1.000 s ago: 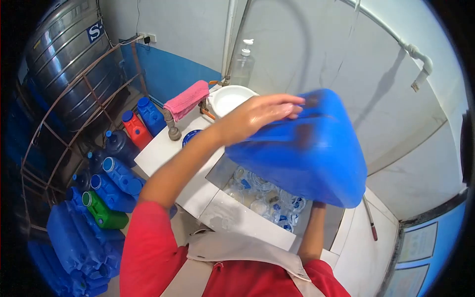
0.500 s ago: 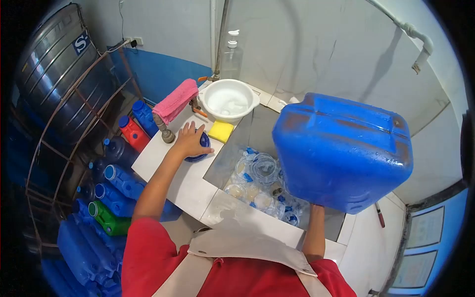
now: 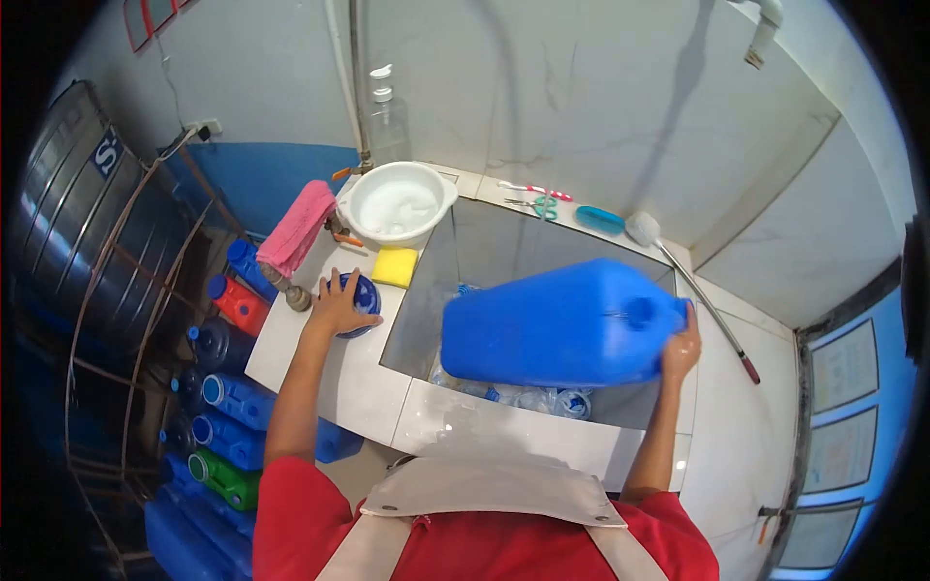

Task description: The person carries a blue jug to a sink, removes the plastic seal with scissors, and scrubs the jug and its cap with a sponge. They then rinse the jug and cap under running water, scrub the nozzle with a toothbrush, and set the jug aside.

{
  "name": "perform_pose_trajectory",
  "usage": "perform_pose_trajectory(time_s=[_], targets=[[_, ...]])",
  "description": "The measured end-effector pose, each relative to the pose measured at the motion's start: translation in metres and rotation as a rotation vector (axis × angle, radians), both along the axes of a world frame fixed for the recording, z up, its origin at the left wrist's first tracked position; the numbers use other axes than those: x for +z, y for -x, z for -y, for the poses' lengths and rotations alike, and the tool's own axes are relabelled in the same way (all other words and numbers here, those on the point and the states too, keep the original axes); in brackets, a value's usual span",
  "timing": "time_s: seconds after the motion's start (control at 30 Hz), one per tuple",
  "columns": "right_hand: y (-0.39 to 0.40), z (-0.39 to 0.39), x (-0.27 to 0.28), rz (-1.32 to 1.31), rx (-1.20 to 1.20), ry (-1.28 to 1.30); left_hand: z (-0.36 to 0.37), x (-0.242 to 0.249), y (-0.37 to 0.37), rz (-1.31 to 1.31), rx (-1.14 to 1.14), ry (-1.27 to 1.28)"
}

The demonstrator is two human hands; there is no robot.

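Observation:
A large blue plastic jerrycan [image 3: 542, 329] lies tilted on its side over the grey sink basin [image 3: 426, 320]. My right hand [image 3: 681, 347] is closed on its right end, by the handle and neck, with part of the fingers hidden behind it. On the white tiled ledge, my left hand [image 3: 341, 308] rests with spread fingers over a small round dark-blue dish or lid [image 3: 364, 298]. Beside that lies a yellow sponge [image 3: 395, 266]. Below the jerrycan, clear plastic containers [image 3: 533, 398] show in the basin, mostly covered by it.
A white basin [image 3: 402, 203] with suds stands behind the sponge. A pink towel [image 3: 296, 228] hangs over a pipe. Along the back ledge lie scissors [image 3: 544, 206], a blue brush [image 3: 600, 220] and a long-handled brush [image 3: 697, 286]. Several jugs [image 3: 232, 421] crowd the floor at left.
The jerrycan has been lowered over the sink and turned, its neck end now facing right. My right hand has come into sight at that end. My left hand stays at the round blue piece.

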State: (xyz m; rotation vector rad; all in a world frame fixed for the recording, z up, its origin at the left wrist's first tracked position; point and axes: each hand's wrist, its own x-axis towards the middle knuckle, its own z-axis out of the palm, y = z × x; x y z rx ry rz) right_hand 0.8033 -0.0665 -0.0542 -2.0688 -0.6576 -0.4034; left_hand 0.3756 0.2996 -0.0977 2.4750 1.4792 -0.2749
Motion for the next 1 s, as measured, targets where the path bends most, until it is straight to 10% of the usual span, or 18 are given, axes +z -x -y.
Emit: perform_pose_trajectory(time_s=[0.1, 0.6, 0.8, 1.0], targets=[[0.05, -0.037, 0.007, 0.242, -0.224, 0.374, 0.004, 0.007, -0.002, 0.058, 0.026, -0.036], [0.102, 0.007, 0.029, -0.211, 0.199, 1.232, 0.002, 0.005, 0.015, 0.439, 0.173, -0.153], [0.053, -0.042, 0.065, -0.172, 0.617, 0.873, 0.017, 0.063, 0.011, 0.46, 0.149, -0.158], [0.014, -0.223, 0.028, -0.695, 0.746, 0.067, 0.035, 0.068, -0.13, 1.183, -0.088, 0.385]])
